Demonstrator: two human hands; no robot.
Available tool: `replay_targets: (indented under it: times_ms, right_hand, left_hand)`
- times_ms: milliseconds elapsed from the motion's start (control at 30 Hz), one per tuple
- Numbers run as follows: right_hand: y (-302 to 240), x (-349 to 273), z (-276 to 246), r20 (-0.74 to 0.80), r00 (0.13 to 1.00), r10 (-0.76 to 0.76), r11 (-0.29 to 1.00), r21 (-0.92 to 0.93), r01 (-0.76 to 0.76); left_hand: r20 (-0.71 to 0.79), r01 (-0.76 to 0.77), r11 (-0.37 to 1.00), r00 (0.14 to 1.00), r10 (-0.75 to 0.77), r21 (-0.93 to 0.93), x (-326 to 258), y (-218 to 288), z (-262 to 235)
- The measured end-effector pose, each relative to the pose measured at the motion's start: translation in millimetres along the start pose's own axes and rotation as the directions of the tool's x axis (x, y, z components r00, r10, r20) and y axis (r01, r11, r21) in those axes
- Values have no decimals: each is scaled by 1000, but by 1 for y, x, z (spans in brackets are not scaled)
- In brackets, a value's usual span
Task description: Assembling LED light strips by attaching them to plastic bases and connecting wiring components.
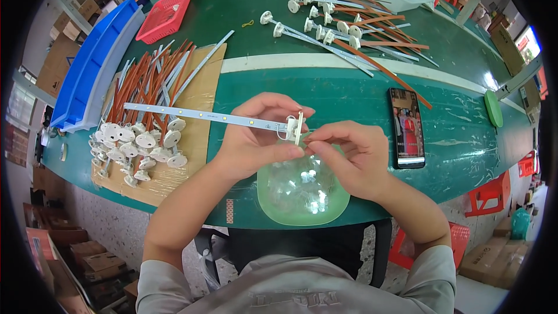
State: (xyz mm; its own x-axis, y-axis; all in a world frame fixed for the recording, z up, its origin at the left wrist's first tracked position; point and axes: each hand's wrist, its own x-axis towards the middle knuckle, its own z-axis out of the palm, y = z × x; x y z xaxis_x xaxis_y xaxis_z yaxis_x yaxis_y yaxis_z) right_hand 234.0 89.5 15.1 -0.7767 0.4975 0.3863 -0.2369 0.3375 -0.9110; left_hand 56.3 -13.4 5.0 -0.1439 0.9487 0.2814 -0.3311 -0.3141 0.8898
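My left hand (247, 142) grips an LED strip (200, 116) by its white round end cap (299, 129). The strip is a pale bar with small yellow diodes, pointing left across my hand, and a thin white wire loops beside the cap. Against the cap's outer face, the fingertips of my right hand (357, 160) are pinched together; whatever they hold is too small to make out. Under both hands sits a light green bowl (270, 212) with small shiny pieces in it, near the table's front edge.
Left, a pile of capped strips (154, 90) lies on a cardboard sheet (200, 90), beside a blue bin (96, 67) and a red basket (165, 17). More capped strips (349, 26) lie at the back right. A phone (407, 129) rests right of my hand on the green table (453, 122).
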Motion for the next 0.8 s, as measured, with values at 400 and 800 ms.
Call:
replay_targets:
  times_ms: [400,800]
  right_hand:
    - [3,2,0,-48,926,-376,926,-49,373]
    - [-3,-1,-2,-19,930,-368,929,-57,367]
  left_hand:
    - [82,-82,997,993,82,-3,-8,1,7]
    - [98,-126,989,986,133,-78,-9,2,10]
